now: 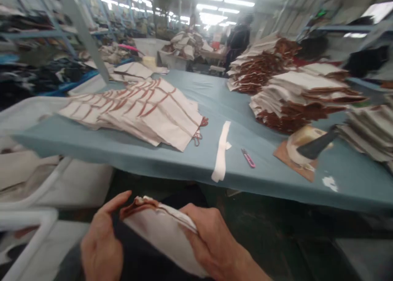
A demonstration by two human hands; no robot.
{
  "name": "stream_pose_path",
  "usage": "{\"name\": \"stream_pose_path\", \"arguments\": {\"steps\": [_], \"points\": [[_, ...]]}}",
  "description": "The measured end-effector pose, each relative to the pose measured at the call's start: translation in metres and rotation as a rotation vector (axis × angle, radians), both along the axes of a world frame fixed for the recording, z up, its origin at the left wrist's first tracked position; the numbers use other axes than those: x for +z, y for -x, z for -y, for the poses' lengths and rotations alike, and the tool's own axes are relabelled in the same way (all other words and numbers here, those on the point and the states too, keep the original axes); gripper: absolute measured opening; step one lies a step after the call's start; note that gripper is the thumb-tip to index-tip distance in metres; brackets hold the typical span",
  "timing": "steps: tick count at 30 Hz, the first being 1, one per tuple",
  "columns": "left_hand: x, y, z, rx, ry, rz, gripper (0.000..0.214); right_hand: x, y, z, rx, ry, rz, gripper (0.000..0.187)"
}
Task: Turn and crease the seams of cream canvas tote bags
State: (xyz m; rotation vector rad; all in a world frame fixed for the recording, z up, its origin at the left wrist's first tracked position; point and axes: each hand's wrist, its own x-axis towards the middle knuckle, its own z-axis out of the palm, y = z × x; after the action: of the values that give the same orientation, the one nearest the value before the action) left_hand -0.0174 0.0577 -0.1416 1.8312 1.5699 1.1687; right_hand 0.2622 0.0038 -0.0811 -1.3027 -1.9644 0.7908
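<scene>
At the bottom of the head view both my hands hold a small stack of white fabric pieces with brown trim (159,228) over my lap. My right hand (211,240) wraps around the stack's right side, fingers closed on it. My left hand (102,240) touches the stack's left end with thumb and fingers curled at its brown edge. The stack sits below the near edge of the blue table (172,162).
A fanned row of white pieces with brown cords (138,109) lies on the table's left. Tall piles of similar pieces (294,97) stand at right. A white strip (221,150), a pink cutter (248,158) and a dark tool on a brown board (307,152) lie near the edge. White bins (46,183) sit left; a person (239,39) stands far back.
</scene>
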Motion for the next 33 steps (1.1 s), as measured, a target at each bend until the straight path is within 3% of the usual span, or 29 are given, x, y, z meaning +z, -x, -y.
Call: {"name": "stream_pose_path", "arguments": {"steps": [2,6,9,12,18,21,24,28,33], "points": [[0.012,-0.009,0.029,0.094,-0.069,0.004,0.035,0.004,0.001,0.007,0.016,-0.027,-0.016,0.029],[0.042,-0.027,0.055,-0.091,-0.326,-0.045,0.018,0.004,0.009,0.024,0.057,-0.049,0.011,0.028],[0.059,-0.033,0.061,-0.148,-0.391,-0.009,0.015,0.001,0.014,0.033,0.061,-0.085,0.082,0.026],[0.069,-0.033,0.066,-0.224,-0.286,0.065,0.009,-0.004,0.015,0.038,0.089,-0.137,0.192,0.024],[0.070,-0.024,0.079,-0.361,0.220,0.147,0.019,-0.014,0.022,0.047,0.147,-0.073,0.349,0.020],[0.073,-0.019,0.086,-0.346,0.297,0.144,0.022,-0.009,0.028,0.051,0.221,0.009,0.347,0.017],[0.080,-0.017,0.089,-0.387,0.374,0.142,0.030,0.007,0.034,0.051,0.203,0.143,0.152,0.009],[0.085,-0.020,0.093,-0.424,0.433,0.148,0.030,0.029,0.040,0.042,0.063,0.392,-0.227,0.020],[0.078,-0.023,0.102,-0.389,0.446,0.193,0.031,0.023,0.046,0.028,0.149,0.824,-0.510,0.040]]}}
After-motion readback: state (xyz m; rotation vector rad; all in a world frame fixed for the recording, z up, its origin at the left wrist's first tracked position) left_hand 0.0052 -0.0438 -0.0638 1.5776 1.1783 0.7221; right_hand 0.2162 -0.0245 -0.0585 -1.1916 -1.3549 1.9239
